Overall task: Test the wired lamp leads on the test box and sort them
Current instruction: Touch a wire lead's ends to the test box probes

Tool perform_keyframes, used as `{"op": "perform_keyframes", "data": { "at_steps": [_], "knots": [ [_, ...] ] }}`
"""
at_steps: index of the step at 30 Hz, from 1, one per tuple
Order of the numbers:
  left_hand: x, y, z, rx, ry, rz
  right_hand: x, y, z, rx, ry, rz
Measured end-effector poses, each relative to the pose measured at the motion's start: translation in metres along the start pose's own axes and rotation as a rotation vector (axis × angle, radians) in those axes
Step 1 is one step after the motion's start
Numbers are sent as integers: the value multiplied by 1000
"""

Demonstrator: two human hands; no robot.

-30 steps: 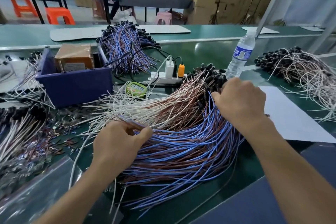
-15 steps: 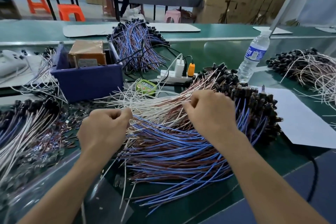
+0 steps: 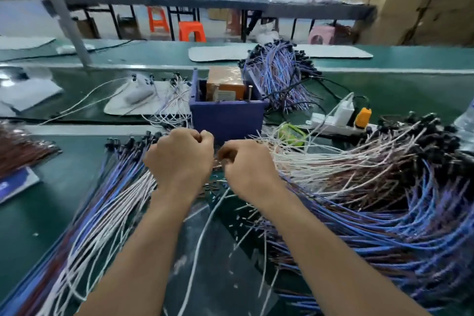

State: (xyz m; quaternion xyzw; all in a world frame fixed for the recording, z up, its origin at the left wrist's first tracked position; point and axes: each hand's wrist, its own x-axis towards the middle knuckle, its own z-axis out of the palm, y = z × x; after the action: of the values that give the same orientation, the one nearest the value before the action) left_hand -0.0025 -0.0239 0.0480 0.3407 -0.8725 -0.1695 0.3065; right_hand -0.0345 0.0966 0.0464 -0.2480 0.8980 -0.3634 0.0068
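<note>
The blue test box (image 3: 228, 115), with a brown block (image 3: 225, 82) inside it, stands at the middle of the green bench. Just in front of it my left hand (image 3: 179, 159) and my right hand (image 3: 246, 169) are curled into fists close together, pinching the thin ends of a lamp lead (image 3: 205, 226) whose white wire trails down between my forearms. A big pile of blue, brown and white leads (image 3: 384, 200) with black sockets fans out to the right. A flatter pile of leads (image 3: 107, 213) lies to the left.
Another bundle of blue leads (image 3: 277, 77) sits behind the box. Beside it to the right lie a power strip (image 3: 333, 123) with an orange plug (image 3: 363, 117) and a green meter (image 3: 289, 133). A bagged brown bundle (image 3: 20, 149) lies far left; a metal post (image 3: 64, 13) rises at the back left.
Both hands have moved left and forward, away from the big pile, and come together in front of the blue box. The view has swung left.
</note>
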Motion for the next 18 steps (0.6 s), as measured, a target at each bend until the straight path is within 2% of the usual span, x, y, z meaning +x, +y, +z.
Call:
{"op": "perform_keyframes", "data": {
  "at_steps": [2, 6, 8, 13, 18],
  "knots": [
    [15, -9, -8, 54, -9, -33, 11, -13, 17, 76, -46, -1],
    [54, -48, -31, 275, -209, -102, 24, -35, 50, 233, -89, -29],
    [69, -77, -41, 335, -252, -175, 25, -40, 64, 302, -107, -20],
    [71, -127, -36, 286, -163, -281, 22, -35, 85, 392, -130, -13],
    [66, -139, -14, 250, -141, -275, 25, -27, 82, 426, -135, 24]
  ]
}}
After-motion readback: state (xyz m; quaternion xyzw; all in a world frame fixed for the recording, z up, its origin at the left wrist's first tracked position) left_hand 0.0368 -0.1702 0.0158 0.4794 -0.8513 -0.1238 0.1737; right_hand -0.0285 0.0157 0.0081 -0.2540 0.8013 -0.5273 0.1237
